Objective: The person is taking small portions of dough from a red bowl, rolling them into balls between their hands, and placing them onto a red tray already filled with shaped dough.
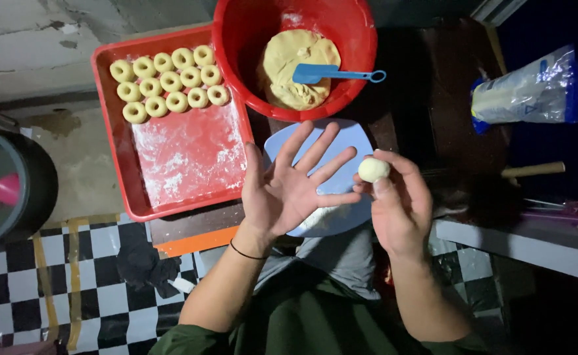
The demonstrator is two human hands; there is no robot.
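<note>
My right hand [401, 204] pinches a small pale dough ball [372, 169] at its fingertips. My left hand [292, 187] is spread flat, palm up, right beside the ball, holding nothing. Both hands hover over a light blue plate [354, 139] with flour on it. Behind them a red bowl [351, 39] contains a mound of yellow dough [289, 69] with a blue spatula [335, 72] lying on it. A red tray [190, 161], dusted with flour, carries several ring-shaped dough pieces [170, 82] at its far end.
A dark bucket [12, 190] with a pink object inside stands at the left on the floor. A plastic bag of flour [529, 89] and a wooden rolling pin [532, 171] lie at the right. Checkered flooring and a dark cloth [147, 266] are below the tray.
</note>
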